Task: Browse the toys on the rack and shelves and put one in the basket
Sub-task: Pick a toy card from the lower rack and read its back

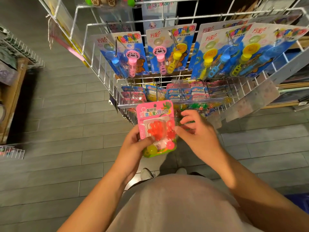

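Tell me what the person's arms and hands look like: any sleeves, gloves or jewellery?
Both arms are bare as far as the view shows, with no sleeves reaching the forearms. The left hand and right hand wear no gloves, and no rings, watch or bracelets show. The fingers are bare too. Below them is a grey garment on the torso.

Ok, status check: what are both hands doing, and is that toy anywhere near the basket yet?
Left hand grips pink toy pack by its lower edge. Right hand pinches its right side. Pack held before wire rack. No basket in view.
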